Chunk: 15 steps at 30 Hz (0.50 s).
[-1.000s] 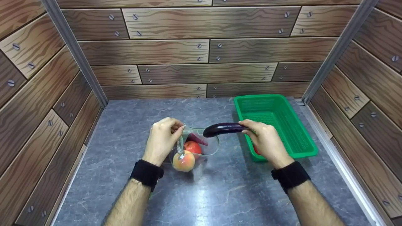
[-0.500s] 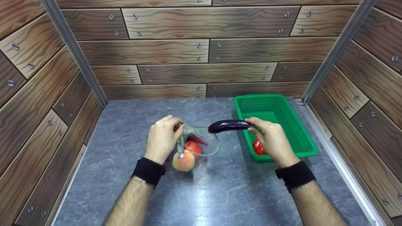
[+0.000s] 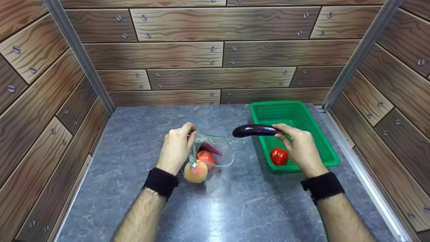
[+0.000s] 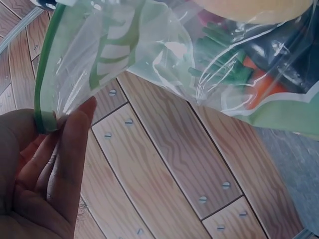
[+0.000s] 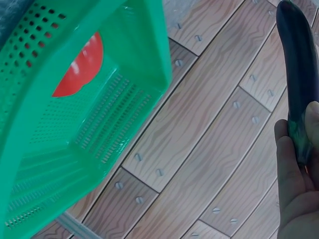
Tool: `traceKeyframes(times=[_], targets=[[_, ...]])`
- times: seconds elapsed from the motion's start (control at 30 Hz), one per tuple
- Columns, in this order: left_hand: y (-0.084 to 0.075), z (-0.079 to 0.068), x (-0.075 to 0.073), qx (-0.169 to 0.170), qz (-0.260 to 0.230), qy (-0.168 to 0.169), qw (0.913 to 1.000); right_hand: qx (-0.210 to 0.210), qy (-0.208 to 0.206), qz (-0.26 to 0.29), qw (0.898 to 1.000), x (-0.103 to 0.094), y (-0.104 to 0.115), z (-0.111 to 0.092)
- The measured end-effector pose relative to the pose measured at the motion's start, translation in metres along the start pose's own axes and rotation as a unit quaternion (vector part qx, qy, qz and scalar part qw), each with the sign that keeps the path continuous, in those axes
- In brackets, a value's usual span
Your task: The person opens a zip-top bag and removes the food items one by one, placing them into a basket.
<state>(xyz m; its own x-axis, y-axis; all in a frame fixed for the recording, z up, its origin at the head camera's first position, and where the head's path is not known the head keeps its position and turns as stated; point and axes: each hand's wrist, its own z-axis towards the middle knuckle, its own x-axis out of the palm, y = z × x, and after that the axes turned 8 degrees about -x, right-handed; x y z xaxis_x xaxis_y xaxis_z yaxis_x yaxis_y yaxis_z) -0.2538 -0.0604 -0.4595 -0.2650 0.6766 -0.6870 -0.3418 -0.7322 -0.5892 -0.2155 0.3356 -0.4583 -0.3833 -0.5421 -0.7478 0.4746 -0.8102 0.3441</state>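
Note:
My left hand [image 3: 176,146] pinches the green-edged rim of a clear plastic zip bag [image 4: 164,55], whose mouth gapes toward the right. Inside it lie a peach [image 3: 196,172], a red round fruit [image 3: 205,157] and a dark magenta piece [image 3: 211,148]. Through the film in the left wrist view, an orange piece [image 4: 266,89] and green leafy tops [image 4: 224,59] show too. My right hand [image 3: 300,148] holds an eggplant [image 3: 253,130] by its stem end, level, its round tip pointing left near the bag. That hand and the stem end overlap the green basket [image 3: 268,103] in the head view.
A red bell pepper [image 3: 278,156] sits in the basket's near left corner. The basket stands at the right on a grey marbled tabletop [image 3: 141,122]. Wood-patterned walls [image 3: 188,55] enclose the table at the back and both sides.
My right hand has drawn the eggplant rightward and slightly away from the bag, bringing the bell pepper into sight. The left hand keeps hold of the bag and has shifted only slightly.

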Motion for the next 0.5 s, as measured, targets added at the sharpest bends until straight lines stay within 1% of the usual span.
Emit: traceKeyframes(times=[0.2,0.4,0.5], targets=[[-0.003,0.001,-0.001,-0.017,-0.013,0.015,0.9997,0.032,-0.005,-0.009,0.999,-0.003,-0.013,-0.006],[-0.004,0.001,-0.001,-0.007,-0.012,0.013,0.9998,0.072,-0.008,-0.016,0.997,-0.003,-0.028,-0.014],[-0.002,0.001,0.0,-0.005,-0.014,0.008,0.9999,0.088,-0.018,-0.021,0.996,-0.002,-0.037,-0.019]])
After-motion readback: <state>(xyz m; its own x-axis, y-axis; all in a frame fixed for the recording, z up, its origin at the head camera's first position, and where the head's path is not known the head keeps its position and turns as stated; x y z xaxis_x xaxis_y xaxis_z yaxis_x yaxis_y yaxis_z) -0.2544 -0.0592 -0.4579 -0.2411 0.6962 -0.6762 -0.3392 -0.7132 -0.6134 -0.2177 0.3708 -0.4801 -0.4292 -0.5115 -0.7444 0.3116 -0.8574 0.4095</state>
